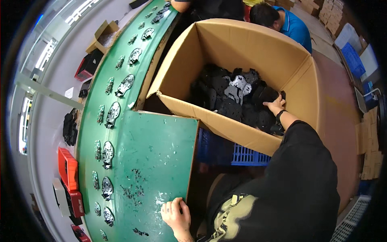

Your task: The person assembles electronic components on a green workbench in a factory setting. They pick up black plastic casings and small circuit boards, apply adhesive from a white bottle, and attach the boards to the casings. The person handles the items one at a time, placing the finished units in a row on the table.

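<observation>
Right hand inside carton, fingers spread over black parts heaped there (clamped or not, cannot tell); left hand, thumb apart, rests at counter edge, likely bracing lean.

The carton is open on top, leaving a way in from above; its walls bar the sides, and the right hand takes up the right end, at the black parts. On the green bench, room lies between the carton and the black scraps; the left hand occupies the right edge.
</observation>
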`<state>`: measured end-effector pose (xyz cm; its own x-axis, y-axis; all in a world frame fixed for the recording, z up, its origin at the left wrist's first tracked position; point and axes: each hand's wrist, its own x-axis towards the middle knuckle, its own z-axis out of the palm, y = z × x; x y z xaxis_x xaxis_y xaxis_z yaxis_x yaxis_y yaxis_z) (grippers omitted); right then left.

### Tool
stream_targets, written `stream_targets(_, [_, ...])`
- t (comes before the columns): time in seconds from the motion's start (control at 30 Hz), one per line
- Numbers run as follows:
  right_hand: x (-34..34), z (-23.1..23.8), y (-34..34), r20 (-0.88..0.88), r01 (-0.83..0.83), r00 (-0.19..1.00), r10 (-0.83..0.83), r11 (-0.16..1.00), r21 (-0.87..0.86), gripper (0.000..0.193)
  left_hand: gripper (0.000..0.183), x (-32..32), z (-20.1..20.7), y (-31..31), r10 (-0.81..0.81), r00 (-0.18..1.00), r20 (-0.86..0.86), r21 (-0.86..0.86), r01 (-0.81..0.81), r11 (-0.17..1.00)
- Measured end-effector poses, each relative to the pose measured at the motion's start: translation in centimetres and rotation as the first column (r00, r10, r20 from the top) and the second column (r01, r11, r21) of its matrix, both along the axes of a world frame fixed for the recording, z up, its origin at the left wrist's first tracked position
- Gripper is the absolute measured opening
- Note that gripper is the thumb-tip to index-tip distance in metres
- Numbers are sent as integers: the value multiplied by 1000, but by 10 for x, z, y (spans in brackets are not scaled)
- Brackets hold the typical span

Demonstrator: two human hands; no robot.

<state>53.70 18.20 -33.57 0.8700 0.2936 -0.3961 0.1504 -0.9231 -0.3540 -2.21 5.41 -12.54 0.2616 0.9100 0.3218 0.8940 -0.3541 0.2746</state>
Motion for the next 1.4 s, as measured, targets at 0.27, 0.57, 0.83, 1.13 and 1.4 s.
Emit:
stream_targets(0.27, [31,-5,14,32,26,999,-31,989,149,112,14,-2,1,-4,-2,1000,20,4,2,1000])
stream_targets(0.57, [53,-71,19,-510,380,858,-62,745,548,97,16,0,2,0,-10,1000,22,17,9,1000])
stream_targets(0.83, [61,-32,47,-443,325,895,-50,755,570,52,19,-1,4,-6,24,1000,20,-45,-24,999])
stream_targets(1.13, [50,-59,28,-416,197,908,-59,934,299,79,17,2,8,-15,85,996,-7,-69,-86,994])
stream_targets(1.4, [73,-37,3,-763,450,646,4,805,385,100,19,-1,10,-7,74,997,-5,-92,-75,993])
